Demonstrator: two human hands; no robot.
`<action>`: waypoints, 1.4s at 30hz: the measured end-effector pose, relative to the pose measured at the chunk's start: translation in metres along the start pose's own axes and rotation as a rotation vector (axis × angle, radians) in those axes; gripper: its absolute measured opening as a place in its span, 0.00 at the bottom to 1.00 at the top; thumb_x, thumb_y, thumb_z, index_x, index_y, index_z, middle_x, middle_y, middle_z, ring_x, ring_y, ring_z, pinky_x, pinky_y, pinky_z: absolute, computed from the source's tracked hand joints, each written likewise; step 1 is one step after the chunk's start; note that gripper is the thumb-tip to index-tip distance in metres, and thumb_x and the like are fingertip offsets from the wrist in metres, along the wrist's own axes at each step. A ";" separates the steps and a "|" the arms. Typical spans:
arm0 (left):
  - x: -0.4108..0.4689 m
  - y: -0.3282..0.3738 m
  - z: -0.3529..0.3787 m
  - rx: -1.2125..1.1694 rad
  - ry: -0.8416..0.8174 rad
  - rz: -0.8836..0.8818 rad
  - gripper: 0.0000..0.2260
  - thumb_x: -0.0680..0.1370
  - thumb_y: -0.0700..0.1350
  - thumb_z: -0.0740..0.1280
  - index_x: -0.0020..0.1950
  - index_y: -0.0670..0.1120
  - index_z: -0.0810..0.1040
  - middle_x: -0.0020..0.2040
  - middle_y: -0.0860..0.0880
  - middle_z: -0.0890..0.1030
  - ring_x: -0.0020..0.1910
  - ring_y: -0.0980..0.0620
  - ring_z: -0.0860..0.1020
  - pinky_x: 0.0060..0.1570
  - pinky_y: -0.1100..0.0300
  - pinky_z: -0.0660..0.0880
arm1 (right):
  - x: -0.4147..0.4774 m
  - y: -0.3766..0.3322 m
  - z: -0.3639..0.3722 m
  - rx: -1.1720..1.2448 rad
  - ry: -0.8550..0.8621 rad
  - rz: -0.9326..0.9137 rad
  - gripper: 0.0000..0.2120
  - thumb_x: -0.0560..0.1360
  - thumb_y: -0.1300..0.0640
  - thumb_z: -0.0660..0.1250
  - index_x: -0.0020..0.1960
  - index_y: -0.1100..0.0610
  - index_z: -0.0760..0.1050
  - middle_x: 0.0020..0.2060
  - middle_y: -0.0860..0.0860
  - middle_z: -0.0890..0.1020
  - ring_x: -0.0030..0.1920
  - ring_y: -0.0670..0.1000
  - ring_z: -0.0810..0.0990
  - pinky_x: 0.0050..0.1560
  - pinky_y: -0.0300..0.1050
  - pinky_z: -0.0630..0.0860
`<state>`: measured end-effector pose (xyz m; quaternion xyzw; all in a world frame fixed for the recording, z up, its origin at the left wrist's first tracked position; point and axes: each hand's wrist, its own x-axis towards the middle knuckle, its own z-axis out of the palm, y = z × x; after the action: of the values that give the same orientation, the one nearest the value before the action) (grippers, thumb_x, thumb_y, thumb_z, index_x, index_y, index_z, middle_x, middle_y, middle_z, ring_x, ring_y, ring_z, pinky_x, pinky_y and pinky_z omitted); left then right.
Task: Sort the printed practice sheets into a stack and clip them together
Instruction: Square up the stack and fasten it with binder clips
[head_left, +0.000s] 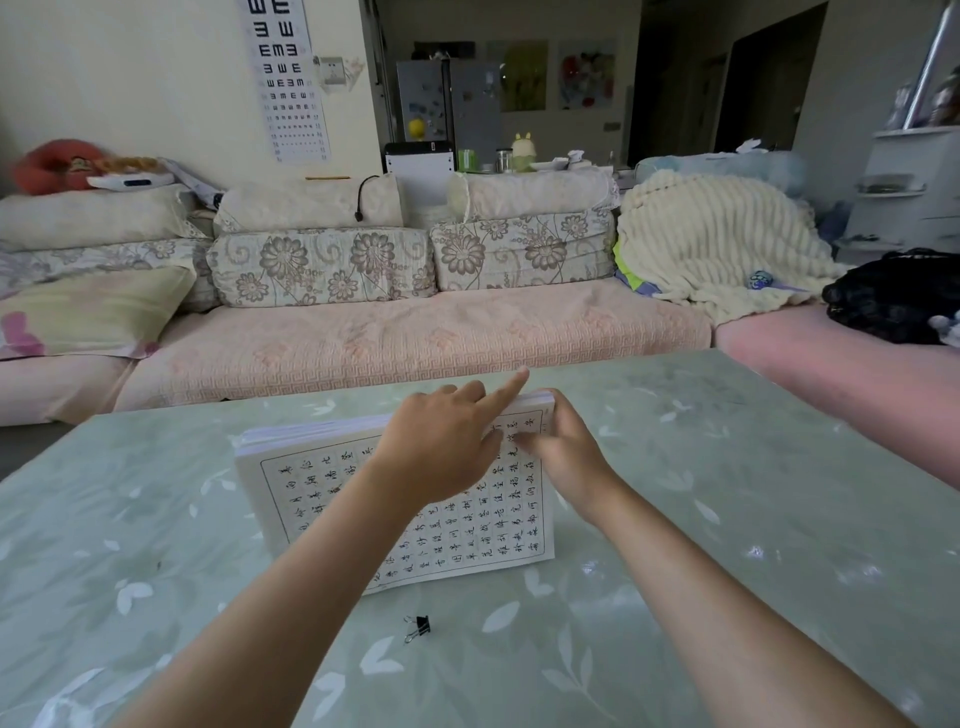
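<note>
Two hands meet at the far right corner of the stack of practice sheets, which lies flat on the green tabletop, slightly askew to its edges. The left hand reaches across the top sheet to the far edge. Its index finger is straight and points past the corner, while its other fingers are bent over that edge. Whether they grip the paper or only rest on it cannot be told. The right hand holds the same corner from the right side, with its fingers curled round the stack's right edge and the thumb pressed on the printed top sheet, so the corner is pinched between them.

At the far left corner the sheet edges fan a little and are not flush. A black binder clip lies on the tabletop near the stack's near edge, apart from it and between the two forearms. Bare tabletop surrounds the stack on all sides, widest to the left and right. A sofa stands beyond the tabletop's far edge.
</note>
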<state>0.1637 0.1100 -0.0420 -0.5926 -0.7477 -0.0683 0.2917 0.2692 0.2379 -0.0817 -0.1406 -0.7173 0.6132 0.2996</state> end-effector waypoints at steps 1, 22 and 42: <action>-0.001 -0.004 -0.002 -0.009 -0.004 -0.039 0.28 0.80 0.53 0.54 0.79 0.55 0.50 0.51 0.53 0.77 0.46 0.50 0.78 0.40 0.55 0.75 | 0.001 0.000 -0.001 -0.001 0.004 0.004 0.14 0.73 0.66 0.65 0.53 0.50 0.73 0.47 0.53 0.82 0.50 0.52 0.81 0.56 0.58 0.76; 0.000 -0.014 -0.012 0.009 -0.110 -0.059 0.11 0.80 0.48 0.56 0.59 0.46 0.70 0.47 0.50 0.77 0.39 0.49 0.70 0.33 0.57 0.62 | -0.061 0.038 0.072 -0.984 -0.643 -0.080 0.25 0.71 0.43 0.72 0.67 0.46 0.74 0.49 0.41 0.77 0.52 0.45 0.75 0.57 0.47 0.74; 0.002 -0.015 -0.007 -0.049 -0.092 -0.096 0.10 0.76 0.51 0.59 0.54 0.49 0.71 0.44 0.52 0.78 0.42 0.48 0.77 0.36 0.58 0.67 | -0.029 -0.059 -0.005 -0.449 -0.006 -0.147 0.14 0.68 0.69 0.76 0.44 0.51 0.84 0.35 0.46 0.85 0.33 0.41 0.81 0.37 0.37 0.78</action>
<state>0.1519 0.1046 -0.0316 -0.5654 -0.7860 -0.0734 0.2390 0.3044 0.2134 -0.0321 -0.1493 -0.8449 0.4151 0.3026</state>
